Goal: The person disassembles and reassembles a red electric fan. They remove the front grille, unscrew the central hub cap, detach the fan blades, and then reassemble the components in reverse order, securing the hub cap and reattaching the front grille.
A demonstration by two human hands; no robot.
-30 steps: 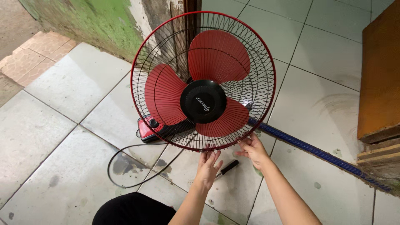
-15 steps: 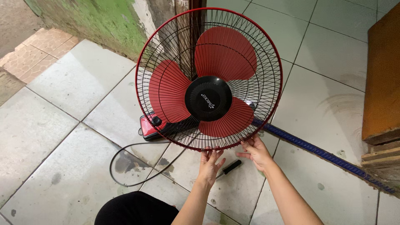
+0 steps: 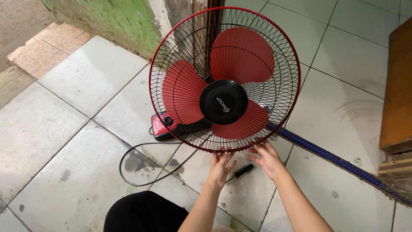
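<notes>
Red blades sit behind the black wire grille of a fan [image 3: 224, 79] that stands tilted on the tiled floor [image 3: 68, 124], its round black hub facing the camera. A red rim rings the grille. Both hands are at the rim's lowest arc. Left hand [image 3: 221, 165] has its fingers spread and pointing up, tips touching the underside of the rim; its grip is open, closed on nothing. Right hand [image 3: 268, 158] lies just beside it, fingers loosely fanned toward the rim, tips at or against the wire; its grip is likewise open, pinching nothing that can be seen. Between the two wrists, on the floor, lies a screwdriver [image 3: 240, 172] with a black handle, apart from both hands. Behind the grille's lower left, the fan's red base [image 3: 159, 126] rests on the tiles, and a black cord [image 3: 128, 160] loops from it across the floor. A blue strip [image 3: 339, 162] runs diagonally to the right, past a wooden cabinet [image 3: 397, 86]. A green-stained wall [image 3: 116, 19] stands behind.
</notes>
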